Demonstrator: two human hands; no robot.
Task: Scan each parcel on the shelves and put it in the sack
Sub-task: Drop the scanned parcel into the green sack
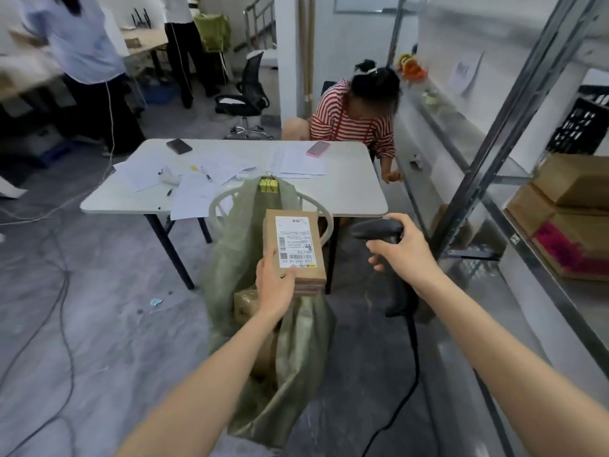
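So, the metal shelves run down the right side, with brown cardboard boxes stacked on them. Farther off in the middle sits the white counter, littered with loose papers, and a person in a red-striped shirt is at its far right corner. On its near side the green woven sack hangs open off a pale chair, pinned up by a yellow binder clip, with a taped brown parcel down inside. The left hand grasps a flat cardboard parcel by its near end, right over the sack's mouth, label up. The right hand is wrapped round a black scanner just right of it, nose aimed left, cable trailing to the floor.
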